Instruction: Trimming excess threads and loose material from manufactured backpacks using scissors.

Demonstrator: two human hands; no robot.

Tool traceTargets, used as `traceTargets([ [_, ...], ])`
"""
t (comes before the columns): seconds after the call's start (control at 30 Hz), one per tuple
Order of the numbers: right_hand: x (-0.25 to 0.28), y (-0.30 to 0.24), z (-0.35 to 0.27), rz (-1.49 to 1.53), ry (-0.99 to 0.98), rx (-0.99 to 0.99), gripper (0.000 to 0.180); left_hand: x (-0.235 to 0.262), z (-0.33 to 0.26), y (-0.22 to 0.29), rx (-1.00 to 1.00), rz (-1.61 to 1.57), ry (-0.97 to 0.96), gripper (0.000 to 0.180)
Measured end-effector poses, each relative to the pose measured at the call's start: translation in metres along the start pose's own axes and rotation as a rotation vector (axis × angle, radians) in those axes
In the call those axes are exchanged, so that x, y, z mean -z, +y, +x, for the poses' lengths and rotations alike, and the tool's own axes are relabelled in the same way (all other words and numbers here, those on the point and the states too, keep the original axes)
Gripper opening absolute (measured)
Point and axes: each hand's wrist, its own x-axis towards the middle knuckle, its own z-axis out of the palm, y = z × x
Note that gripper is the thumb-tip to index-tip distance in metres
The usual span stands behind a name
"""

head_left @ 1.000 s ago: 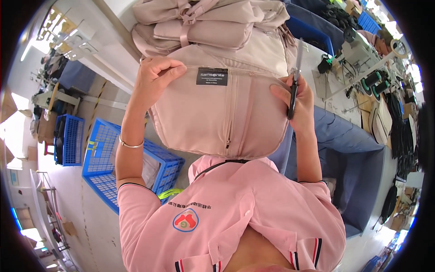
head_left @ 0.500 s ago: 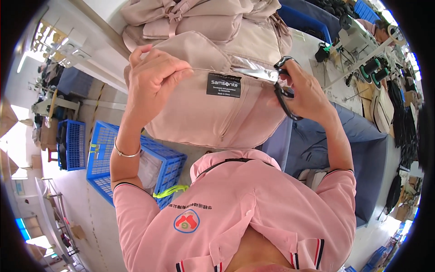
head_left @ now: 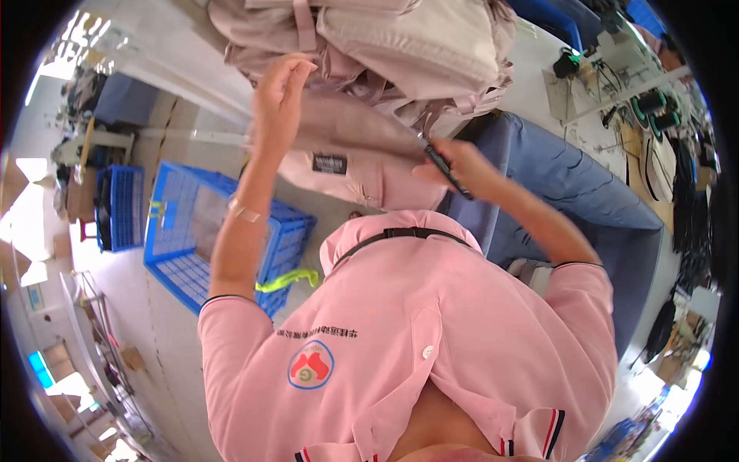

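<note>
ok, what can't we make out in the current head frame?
Head: left hand, too blurred to tell if it pinches a thread.
Head: scissors, partly hidden by the right hand; blades open or shut unclear.
Head: black label, print blurred.
Head: bag pile, cut off by the top edge.

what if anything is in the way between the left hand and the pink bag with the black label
Nothing visible: the pink bag lies just below and right of the left hand in the picture. The scissors, in the right hand, are off at its right side.
</note>
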Motion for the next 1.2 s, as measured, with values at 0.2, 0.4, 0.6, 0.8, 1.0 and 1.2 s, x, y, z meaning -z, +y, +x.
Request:
traceTargets([
  [0.2, -0.105, 0.114, 0.005, 0.12, 0.077, -0.024, 0.014, -0.096, -0.19, -0.169, 0.985, -0.596, 0.341, 0.024],
  [0.4, -0.129, 0.195, 0.005, -0.115, -0.021, -0.272, 0.023, -0.017, -0.349, -0.205, 1.339, -0.242, 0.413, 0.023],
  [0.6, -0.231, 0.231, 0.044, -0.369, -0.131, -0.218, 0.022, 0.009, -0.489, -0.227, 1.463, 0.152, 0.341, 0.03],
  [0.8, -0.342, 0.277, 0.177, -0.55, -0.171, -0.155, 0.022, -0.031, -0.539, -0.232, 1.329, 0.204, 0.053, 0.028],
  [1.0, -0.453, 0.334, 0.333, -0.817, -0.09, 0.106, 0.022, 0.002, -0.537, -0.238, 1.351, 0.304, -0.017, 0.018],
  [1.2, -0.506, 0.429, 0.438, -1.033, 0.141, 0.042, 0.014, 0.016, -0.545, -0.255, 1.431, 0.187, 0.085, 0.013],
])
